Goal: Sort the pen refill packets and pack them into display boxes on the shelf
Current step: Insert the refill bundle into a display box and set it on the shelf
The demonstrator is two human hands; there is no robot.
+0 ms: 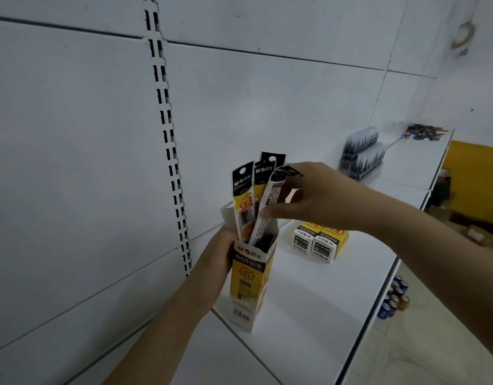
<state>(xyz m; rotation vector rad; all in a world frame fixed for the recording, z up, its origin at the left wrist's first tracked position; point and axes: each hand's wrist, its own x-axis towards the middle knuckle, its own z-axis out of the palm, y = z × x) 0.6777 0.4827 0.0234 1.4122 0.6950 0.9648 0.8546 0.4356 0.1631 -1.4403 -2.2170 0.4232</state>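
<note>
A tall yellow, black and white display box (250, 279) stands upright on the white shelf (309, 301) with its top flap open. My left hand (217, 257) grips the box from the back left side. Three long black and yellow pen refill packets (244, 201) stick up out of the box. My right hand (306, 198) pinches the rightmost packet (270, 201), which shows its white printed back and bends at the top.
Two closed yellow and white boxes (320, 241) lie side by side further back on the shelf. A clear rack of dark pens (361, 155) and loose pens (423, 132) sit at the far end. Cans (393, 298) stand on the floor below the shelf edge.
</note>
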